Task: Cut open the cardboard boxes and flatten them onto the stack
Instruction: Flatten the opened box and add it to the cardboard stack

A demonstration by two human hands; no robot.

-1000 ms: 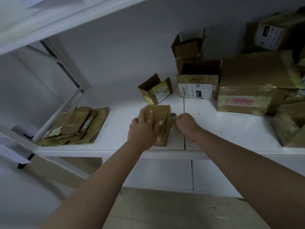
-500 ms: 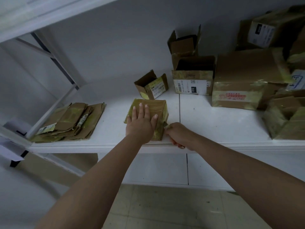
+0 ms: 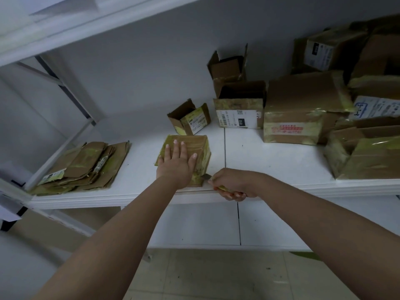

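left hand [image 3: 176,163]: grip flat, fingers straight, pressing box [image 3: 194,148] at frame centre on shelf [image 3: 270,161] | right hand [image 3: 232,182]: grip curled round knife [image 3: 206,176], blade at box's near-right corner | stack [image 3: 84,167]: left

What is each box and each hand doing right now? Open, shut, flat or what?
Left hand: flat, pressing on the taped box.
Taped box: shut, lying on the shelf.
Right hand: gripping the knife.
Knife: blade at the taped box's near right corner.
Small box: open, tipped over.
Labelled box: open on top.
Stack: flattened cardboard.
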